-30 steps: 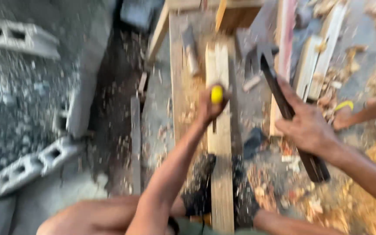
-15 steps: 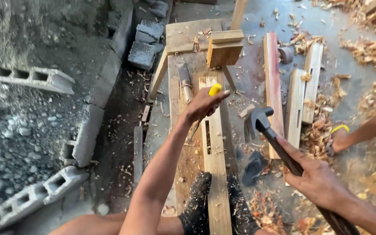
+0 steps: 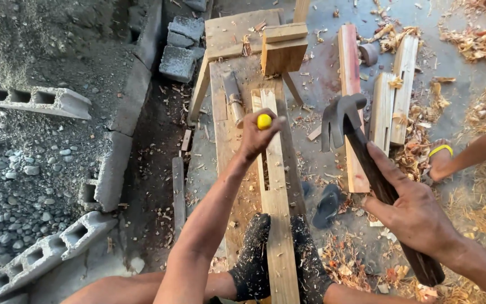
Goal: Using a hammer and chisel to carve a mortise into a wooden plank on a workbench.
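My left hand (image 3: 256,137) is closed around a tool with a round yellow handle end (image 3: 264,121), held upright over a long pale plank (image 3: 277,214) that lies on a wooden workbench (image 3: 220,107). A slot is cut in the plank just below that hand. My right hand (image 3: 417,211) grips the dark wooden handle of a claw hammer (image 3: 341,115), raised to the right of the plank with its metal head up. My two feet in dark socks (image 3: 252,256) press on either side of the plank.
Hollow concrete blocks (image 3: 32,100) and gravel lie at left. Loose boards (image 3: 349,101) and wood shavings (image 3: 479,39) cover the ground at right. Another person's foot in a yellow-strapped sandal (image 3: 441,159) is at the right edge. A dark sandal (image 3: 327,205) lies beside the bench.
The view has tilted down and steadied. My right hand has swung the hammer up and away from the bench, so its head now hangs level with my left hand. My left hand stays on the yellow-handled tool.
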